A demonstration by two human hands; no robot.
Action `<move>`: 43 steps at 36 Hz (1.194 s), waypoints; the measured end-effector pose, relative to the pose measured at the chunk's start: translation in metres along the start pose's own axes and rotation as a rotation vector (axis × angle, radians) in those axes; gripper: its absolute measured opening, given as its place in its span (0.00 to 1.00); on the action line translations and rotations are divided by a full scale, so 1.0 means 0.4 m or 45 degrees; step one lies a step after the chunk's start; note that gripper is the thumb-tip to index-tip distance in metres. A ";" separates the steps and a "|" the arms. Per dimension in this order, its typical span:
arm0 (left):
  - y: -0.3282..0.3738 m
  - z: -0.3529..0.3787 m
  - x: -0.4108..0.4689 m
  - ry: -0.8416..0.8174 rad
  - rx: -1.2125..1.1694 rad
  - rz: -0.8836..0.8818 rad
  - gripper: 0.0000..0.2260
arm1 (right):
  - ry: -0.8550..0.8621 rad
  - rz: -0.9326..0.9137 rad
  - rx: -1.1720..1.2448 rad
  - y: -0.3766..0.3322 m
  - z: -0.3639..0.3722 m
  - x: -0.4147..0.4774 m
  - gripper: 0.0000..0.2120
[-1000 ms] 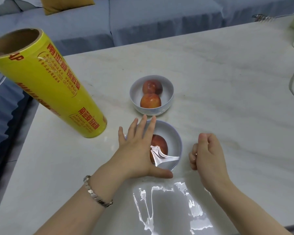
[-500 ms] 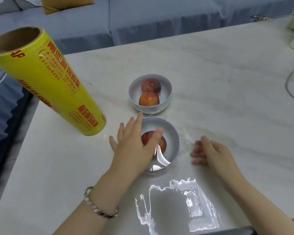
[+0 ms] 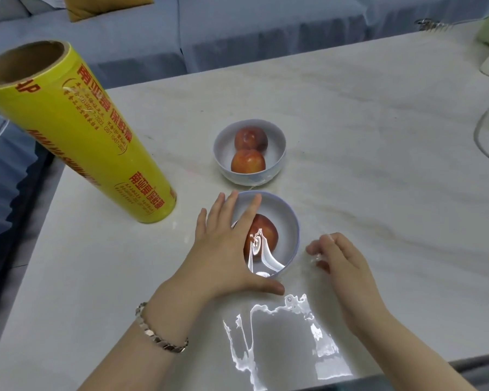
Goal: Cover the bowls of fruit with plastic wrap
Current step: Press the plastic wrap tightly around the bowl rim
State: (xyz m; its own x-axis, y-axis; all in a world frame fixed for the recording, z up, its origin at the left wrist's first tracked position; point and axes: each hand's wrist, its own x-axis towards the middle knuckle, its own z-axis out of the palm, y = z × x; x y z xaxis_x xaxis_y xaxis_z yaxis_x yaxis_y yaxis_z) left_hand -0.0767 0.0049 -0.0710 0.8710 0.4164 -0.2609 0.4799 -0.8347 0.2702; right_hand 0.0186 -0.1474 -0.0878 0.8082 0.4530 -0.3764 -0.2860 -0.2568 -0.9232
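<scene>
Pressing on near bowl (image 3: 288, 227), left rim: left hand (image 3: 223, 249) spread flat | right hand (image 3: 342, 263) beside it, pinching plastic wrap (image 3: 283, 334)

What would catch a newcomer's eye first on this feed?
The big yellow roll stands upright on the left of the table. Mid-table, the left hand lies flat over the near bowl, pressing glinting plastic wrap, while the right hand pinches the wrap beside it. Just beyond sits the far bowl with two red fruits.

A home living room: blue sofa (image 3: 237, 32) behind marble table (image 3: 378, 165).
</scene>
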 end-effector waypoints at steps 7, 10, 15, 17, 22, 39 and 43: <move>0.010 0.009 -0.004 0.140 -0.104 -0.041 0.60 | 0.092 0.148 0.407 -0.013 0.043 -0.012 0.15; 0.008 0.012 -0.004 0.129 -0.124 -0.059 0.61 | 0.112 0.244 0.570 -0.012 0.048 0.006 0.13; 0.003 0.017 -0.002 0.116 -0.093 -0.093 0.61 | 0.189 0.360 0.620 0.022 0.040 0.031 0.13; 0.006 0.015 -0.003 0.112 -0.099 -0.091 0.62 | 0.177 0.369 0.497 0.037 0.037 0.038 0.12; 0.003 -0.004 0.001 0.075 -0.346 -0.103 0.54 | 0.008 0.358 0.348 0.025 0.007 0.050 0.15; -0.008 -0.062 0.027 0.189 -1.172 -0.647 0.17 | -0.277 0.255 0.221 -0.044 0.007 0.033 0.09; -0.009 -0.048 -0.021 0.074 -1.384 -0.627 0.17 | -0.193 -0.083 -0.080 -0.069 -0.012 0.032 0.02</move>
State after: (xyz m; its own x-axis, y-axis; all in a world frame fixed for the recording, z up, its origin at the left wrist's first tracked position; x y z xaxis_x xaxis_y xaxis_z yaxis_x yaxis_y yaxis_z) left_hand -0.0835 0.0113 -0.0519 0.5587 0.6450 -0.5215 0.5770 0.1494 0.8030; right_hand 0.0391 -0.1385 -0.0666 0.7358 0.5925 -0.3280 -0.1992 -0.2736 -0.9410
